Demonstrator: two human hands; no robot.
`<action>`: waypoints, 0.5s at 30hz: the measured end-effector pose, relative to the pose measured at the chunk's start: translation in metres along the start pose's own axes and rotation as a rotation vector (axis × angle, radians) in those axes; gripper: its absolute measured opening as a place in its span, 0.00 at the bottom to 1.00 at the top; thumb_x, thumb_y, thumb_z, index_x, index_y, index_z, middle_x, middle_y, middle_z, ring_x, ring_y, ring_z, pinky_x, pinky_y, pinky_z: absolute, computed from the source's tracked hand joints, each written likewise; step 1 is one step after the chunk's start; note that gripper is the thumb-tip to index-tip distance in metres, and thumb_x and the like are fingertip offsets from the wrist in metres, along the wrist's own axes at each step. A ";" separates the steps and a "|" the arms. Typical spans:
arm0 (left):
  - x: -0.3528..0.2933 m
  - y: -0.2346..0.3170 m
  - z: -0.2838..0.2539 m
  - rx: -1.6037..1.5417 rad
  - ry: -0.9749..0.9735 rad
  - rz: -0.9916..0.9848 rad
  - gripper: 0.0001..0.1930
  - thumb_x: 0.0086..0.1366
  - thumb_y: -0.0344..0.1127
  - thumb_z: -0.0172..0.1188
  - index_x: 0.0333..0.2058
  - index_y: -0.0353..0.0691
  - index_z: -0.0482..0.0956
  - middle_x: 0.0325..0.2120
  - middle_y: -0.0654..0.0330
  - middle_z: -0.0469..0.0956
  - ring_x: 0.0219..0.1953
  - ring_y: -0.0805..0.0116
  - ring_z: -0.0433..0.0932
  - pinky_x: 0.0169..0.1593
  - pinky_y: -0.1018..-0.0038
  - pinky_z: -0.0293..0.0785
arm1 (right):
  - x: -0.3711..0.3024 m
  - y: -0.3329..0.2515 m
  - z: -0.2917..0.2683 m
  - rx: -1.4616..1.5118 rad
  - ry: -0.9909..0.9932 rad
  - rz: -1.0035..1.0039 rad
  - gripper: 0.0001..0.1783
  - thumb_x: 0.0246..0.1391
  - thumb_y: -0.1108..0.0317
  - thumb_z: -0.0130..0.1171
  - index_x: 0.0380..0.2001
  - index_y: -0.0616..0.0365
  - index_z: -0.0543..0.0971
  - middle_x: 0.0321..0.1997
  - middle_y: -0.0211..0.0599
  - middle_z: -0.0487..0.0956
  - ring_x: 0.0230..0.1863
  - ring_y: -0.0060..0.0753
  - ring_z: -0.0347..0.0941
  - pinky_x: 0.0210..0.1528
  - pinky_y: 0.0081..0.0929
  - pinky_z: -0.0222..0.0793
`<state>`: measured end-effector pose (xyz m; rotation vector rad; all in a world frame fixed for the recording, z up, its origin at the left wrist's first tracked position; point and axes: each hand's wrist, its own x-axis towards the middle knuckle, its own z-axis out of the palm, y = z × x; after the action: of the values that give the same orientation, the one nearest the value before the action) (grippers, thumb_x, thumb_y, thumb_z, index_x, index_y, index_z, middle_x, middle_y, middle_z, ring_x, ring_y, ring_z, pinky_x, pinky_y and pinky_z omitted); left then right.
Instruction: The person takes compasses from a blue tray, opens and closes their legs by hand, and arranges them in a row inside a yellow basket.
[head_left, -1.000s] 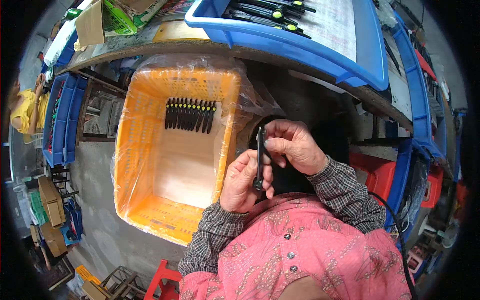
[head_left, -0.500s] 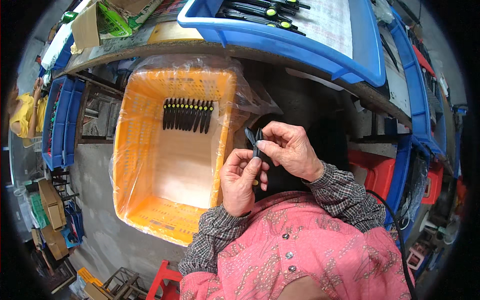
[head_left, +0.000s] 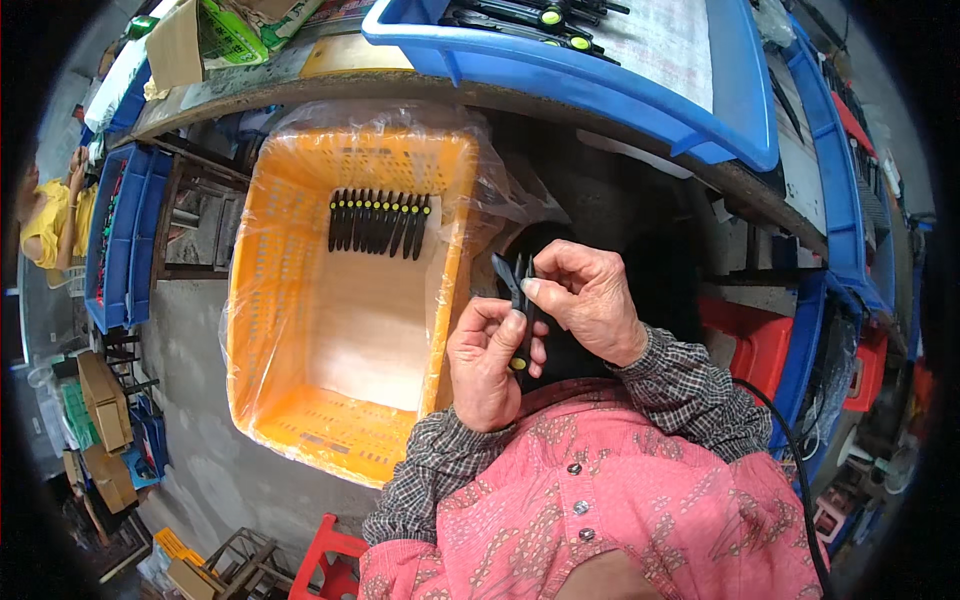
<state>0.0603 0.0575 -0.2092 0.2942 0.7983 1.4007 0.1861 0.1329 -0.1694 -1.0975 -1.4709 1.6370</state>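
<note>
Both hands hold one small black cutter (head_left: 517, 290) with a yellow dot near its lower end, upright in front of my chest. My left hand (head_left: 485, 360) grips its lower handle; my right hand (head_left: 585, 300) pinches the upper part, where the blades stand slightly apart. To the left stands an orange plastic crate (head_left: 270, 330) lined with clear film. A neat row of several similar black cutters (head_left: 380, 222) with yellow dots lies across its far end.
A blue tray (head_left: 600, 80) on the workbench above holds more black tools and a grey sheet. Blue bins (head_left: 120, 240) stack at the left, red crates (head_left: 745, 350) at the right. Cardboard boxes (head_left: 100, 420) sit on the floor. A person in yellow (head_left: 45, 220) stands far left.
The cutter's tip has opened: its blades were together a second ago and now stand apart. My hands have shifted slightly on it but stay in the same place.
</note>
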 end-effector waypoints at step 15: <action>0.001 0.009 0.001 0.119 0.011 0.031 0.08 0.66 0.31 0.53 0.40 0.35 0.69 0.27 0.55 0.77 0.20 0.75 0.74 0.19 0.83 0.67 | 0.001 -0.002 0.000 -0.013 0.011 -0.012 0.05 0.53 0.79 0.54 0.25 0.64 0.71 0.21 0.26 0.73 0.22 0.13 0.72 0.23 0.14 0.69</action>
<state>0.0539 0.0599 -0.2031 0.3930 0.8911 1.3873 0.1853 0.1343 -0.1677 -1.1011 -1.4804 1.6123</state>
